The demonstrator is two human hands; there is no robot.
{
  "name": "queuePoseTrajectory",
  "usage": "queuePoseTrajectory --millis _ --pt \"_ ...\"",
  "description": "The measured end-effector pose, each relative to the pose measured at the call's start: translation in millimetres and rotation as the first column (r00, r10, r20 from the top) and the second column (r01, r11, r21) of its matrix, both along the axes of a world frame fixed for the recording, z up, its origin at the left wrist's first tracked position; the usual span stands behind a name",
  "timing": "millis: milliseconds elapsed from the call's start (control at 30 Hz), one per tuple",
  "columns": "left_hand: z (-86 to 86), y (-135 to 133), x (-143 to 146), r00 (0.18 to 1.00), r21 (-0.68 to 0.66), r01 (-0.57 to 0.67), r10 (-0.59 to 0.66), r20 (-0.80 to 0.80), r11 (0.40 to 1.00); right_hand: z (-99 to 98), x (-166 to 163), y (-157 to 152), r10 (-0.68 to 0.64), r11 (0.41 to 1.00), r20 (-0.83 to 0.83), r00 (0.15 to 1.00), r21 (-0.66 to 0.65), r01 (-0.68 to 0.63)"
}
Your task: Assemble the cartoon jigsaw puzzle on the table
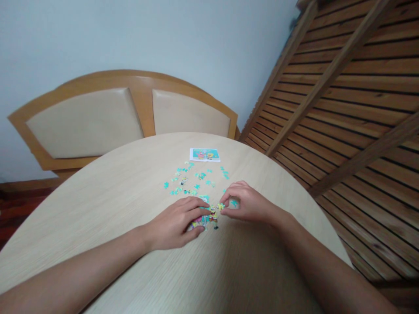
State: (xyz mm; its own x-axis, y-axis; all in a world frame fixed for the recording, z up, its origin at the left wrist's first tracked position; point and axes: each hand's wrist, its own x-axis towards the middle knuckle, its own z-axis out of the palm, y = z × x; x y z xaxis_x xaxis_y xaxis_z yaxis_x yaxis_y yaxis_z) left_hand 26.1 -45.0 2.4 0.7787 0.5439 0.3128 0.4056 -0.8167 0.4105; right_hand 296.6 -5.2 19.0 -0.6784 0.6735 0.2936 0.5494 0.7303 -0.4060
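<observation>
My right hand (246,203) pinches a yellow jigsaw piece (221,206) between thumb and fingertips, just right of the partly joined jigsaw puzzle (212,216). Spread flat over the left part of that puzzle lies my left hand (180,222), its fingertips on the joined pieces and much of the picture hidden beneath. Teal, yellow and pink areas show around the fingers. Loose teal and yellow puzzle pieces (197,186) are scattered beyond both hands. One teal piece (233,203) sits close under my right wrist side.
A picture card (204,155) with pink and yellow cartoon figures lies at the far side of the round wooden table (131,170). Behind it stands a padded bench back (137,83) against the wall. Slatted wood (343,109) rises on the right.
</observation>
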Motion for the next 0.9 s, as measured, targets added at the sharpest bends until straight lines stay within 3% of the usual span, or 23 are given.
queuePoseTrajectory --millis 900 --pt "2.1 -1.0 0.8 0.999 0.034 0.007 -0.006 -0.035 0.999 -8.7 -4.8 2.1 0.018 0.999 0.022 1.0 -0.033 -0.017"
